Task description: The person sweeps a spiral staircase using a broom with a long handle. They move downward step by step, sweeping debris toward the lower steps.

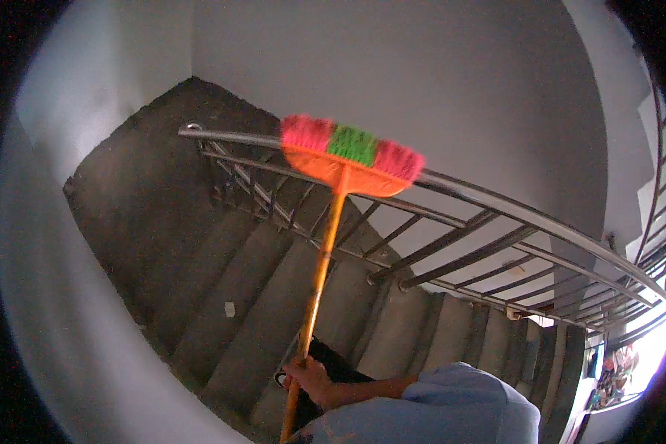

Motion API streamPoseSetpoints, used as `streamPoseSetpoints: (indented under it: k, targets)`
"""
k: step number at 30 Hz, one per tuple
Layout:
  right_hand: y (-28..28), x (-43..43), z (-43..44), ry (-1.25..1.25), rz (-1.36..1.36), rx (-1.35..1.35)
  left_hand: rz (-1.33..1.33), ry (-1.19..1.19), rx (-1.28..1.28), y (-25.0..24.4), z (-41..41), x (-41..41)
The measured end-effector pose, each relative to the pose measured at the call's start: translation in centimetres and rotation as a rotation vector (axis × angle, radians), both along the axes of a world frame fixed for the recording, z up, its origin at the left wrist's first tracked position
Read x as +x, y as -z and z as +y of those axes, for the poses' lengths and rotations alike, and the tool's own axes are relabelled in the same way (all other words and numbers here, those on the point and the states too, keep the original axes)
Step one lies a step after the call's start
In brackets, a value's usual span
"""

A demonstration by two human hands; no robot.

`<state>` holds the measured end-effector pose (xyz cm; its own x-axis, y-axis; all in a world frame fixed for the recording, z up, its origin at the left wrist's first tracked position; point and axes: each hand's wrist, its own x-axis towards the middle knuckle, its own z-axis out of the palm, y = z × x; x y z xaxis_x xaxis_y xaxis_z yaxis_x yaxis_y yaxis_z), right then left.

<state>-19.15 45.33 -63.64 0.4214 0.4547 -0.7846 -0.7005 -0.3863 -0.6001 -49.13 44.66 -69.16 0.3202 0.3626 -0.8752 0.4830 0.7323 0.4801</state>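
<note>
My right hand (pixel 309 378) is closed around the yellow-orange pole of a broom (pixel 323 261), low on the pole. The broom is held upright with its orange plastic head (pixel 361 180) at the top, and its pink and green bristles (pixel 352 145) point up. The head overlaps the metal handrail in this view; whether they touch, I cannot tell. My left hand is out of view. A light blue-grey sleeve (pixel 460 388) covers my upper arm. Something black, partly hidden, lies behind my hand, with a small pale ring shape beside it.
Grey concrete steps (pixel 288 277) run across the stairwell to a dark landing (pixel 144 183). A metal railing (pixel 510 205) borders the steps. A pale scrap (pixel 230 309) lies on a step. Plain walls (pixel 394 66) stand around. Assorted items (pixel 616 372) sit near bright light at the lower right.
</note>
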Motion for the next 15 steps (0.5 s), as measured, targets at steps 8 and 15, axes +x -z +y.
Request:
streamPoseSetpoints:
  k: [8, 15]
  targets:
    - [-9.6, 7.8, -5.5, 0.398, -0.306, 0.207, -0.024, 0.087, 0.590, -6.1, 6.7, 3.5]
    - [-14.6, 9.7, -2.8, 0.348, -0.235, 0.097, 0.117, 0.447, 0.759, -20.4, 12.1, 7.0]
